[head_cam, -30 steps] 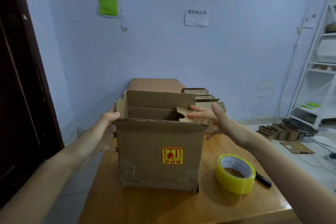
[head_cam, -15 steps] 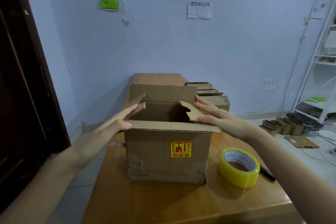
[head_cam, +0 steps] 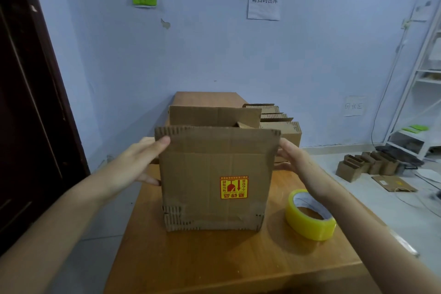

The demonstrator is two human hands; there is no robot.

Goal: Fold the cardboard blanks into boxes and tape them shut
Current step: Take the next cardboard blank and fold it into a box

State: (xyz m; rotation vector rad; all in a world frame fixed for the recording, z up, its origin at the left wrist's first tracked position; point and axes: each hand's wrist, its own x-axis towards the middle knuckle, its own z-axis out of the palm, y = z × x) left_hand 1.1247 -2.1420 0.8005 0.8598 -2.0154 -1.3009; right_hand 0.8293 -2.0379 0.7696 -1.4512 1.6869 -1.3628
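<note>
One cardboard box upright mid-tabletop, near flap raised, blocking my view inside. My left hand flat against box's left side, thumb on flap edge; fingers behind box, grip unclear. My right hand at right side, fingers hidden too. One yellow tape roll near right edge. Three or so folded boxes at far right corner, partly hidden.

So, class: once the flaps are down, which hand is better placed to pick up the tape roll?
Probably the right hand: the tape roll lies on the table just below it, right of the box. The left hand would have to cross over.
</note>
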